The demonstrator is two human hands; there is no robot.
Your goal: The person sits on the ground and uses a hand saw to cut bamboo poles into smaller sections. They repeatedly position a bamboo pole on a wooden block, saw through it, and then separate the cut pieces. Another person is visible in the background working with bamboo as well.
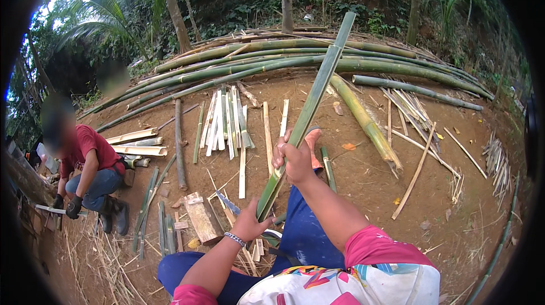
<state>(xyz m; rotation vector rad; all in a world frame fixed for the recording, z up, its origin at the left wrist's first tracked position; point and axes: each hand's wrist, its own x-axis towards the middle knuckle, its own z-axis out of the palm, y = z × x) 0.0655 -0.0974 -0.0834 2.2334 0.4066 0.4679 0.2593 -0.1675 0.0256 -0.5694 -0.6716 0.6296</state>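
A long green split bamboo length (309,109) slants up and away from my lap, its far end above the stacked poles. My right hand (292,160) is closed round its lower middle part. At its near end, my left hand (250,223) grips the bamboo, with some of its fingers hidden. Just left of that hand, a blue-grey flat strip (229,203), perhaps a blade, lies close to a wooden block (202,218). An orange boot (313,145) shows beyond my right hand, beside a short green bamboo piece (328,169).
Long bamboo poles (255,64) lie stacked across the back. Split strips (227,120) are spread on the dirt ahead, and a thick yellow-green pole (366,123) lies to the right. At left, a crouching person (93,160) in dark gloves handles a pale strip.
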